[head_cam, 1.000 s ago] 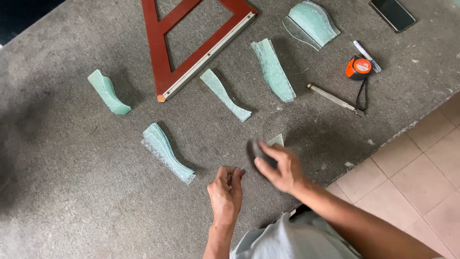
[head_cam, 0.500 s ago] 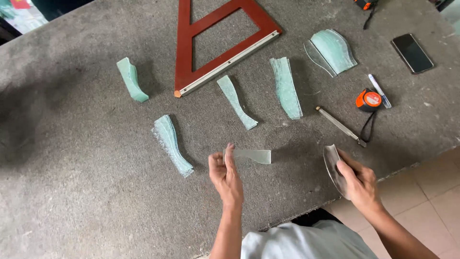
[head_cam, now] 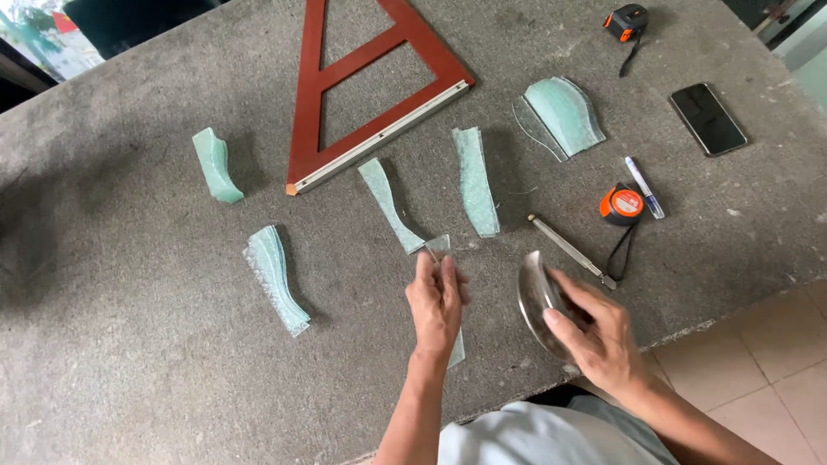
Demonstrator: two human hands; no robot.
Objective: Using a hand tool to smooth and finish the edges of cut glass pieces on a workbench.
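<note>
My left hand (head_cam: 436, 303) lies flat on a narrow curved strip of clear glass (head_cam: 439, 248) on the grey stone table (head_cam: 129, 362); the strip shows above my fingertips and below my palm. My right hand (head_cam: 594, 331) holds a curved clear glass piece (head_cam: 534, 301) tilted up off the table near the front edge. Several stacks of greenish curved glass strips lie around: one stack (head_cam: 276, 277) to the left, one (head_cam: 215, 165) further back left, a single strip (head_cam: 389, 203) and a wider one (head_cam: 475, 179) just beyond my left hand.
A red triangular wooden frame (head_cam: 379, 95) lies at the back. A glass cutter (head_cam: 568, 250), orange tape measure (head_cam: 622, 205), pen (head_cam: 643, 186), black phone (head_cam: 708, 119), second tape measure (head_cam: 627, 21) and larger curved glass pieces (head_cam: 564, 114) lie to the right. Tiled floor (head_cam: 758, 379) is below the table edge.
My left hand has moved onto the narrow clear strip, which has turned from lying crosswise to lengthwise under it. My right hand has brought its curved glass piece back left, closer to my left hand.
</note>
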